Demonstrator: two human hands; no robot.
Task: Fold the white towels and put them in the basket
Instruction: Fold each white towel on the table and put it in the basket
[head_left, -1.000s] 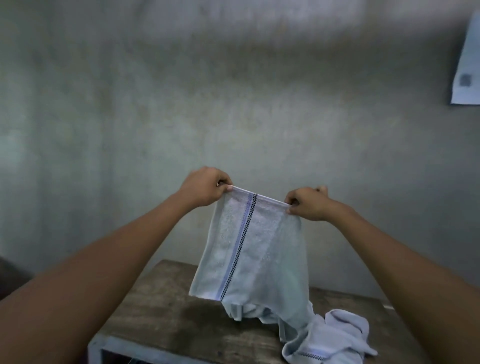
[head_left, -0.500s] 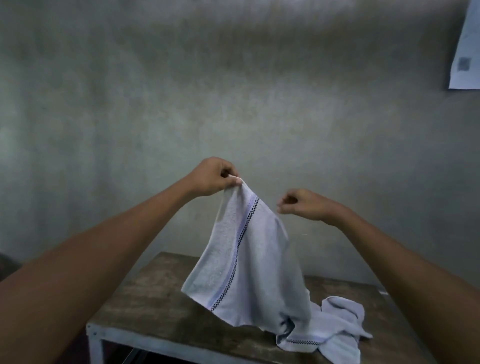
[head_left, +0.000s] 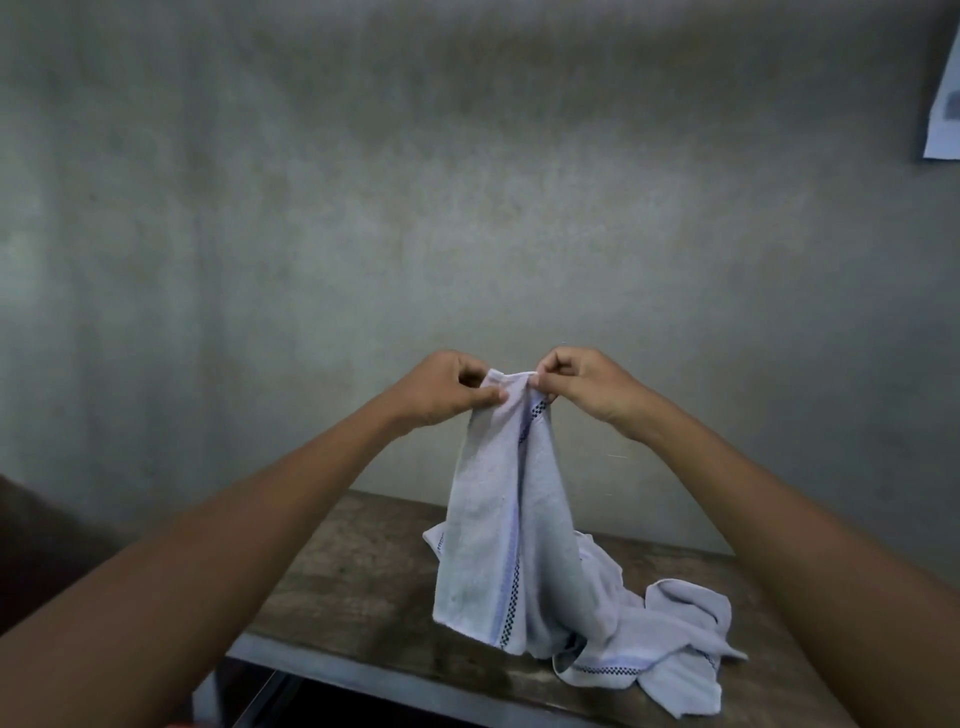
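Above the table (head_left: 363, 587), in front of a bare grey wall (head_left: 467, 208), we hold a white towel (head_left: 493, 519) up by its top edge. The table is our landmark: its near edge runs pale and straight along the bottom of the view, its far edge meets the wall, and its left corner falls away into dark open space. The wooden top left of the towel is bare. To the right of the hanging towel, more white cloth (head_left: 675, 639) lies crumpled on the wood, with one flap close to the table's near edge. Whether it is a second towel or part of the same one, we cannot tell. High above the table's right end, a sheet of paper (head_left: 943, 104) is on the wall, cut by the frame.

Our left hand (head_left: 441, 387) is closed on the towel's top left corner, thumb pressed over the cloth against the fingers. Our right hand (head_left: 582, 382) pinches the top edge just beside it, fingers curled in, so the two hands are nearly touching and the top edge bunches between them. Both forearms reach forward and upward from the lower corners, well above the table. The towel hangs down in two loose folds with a blue stripe and a dark checked line running down its middle, and its lower end appears to reach the tabletop near the crumpled cloth.
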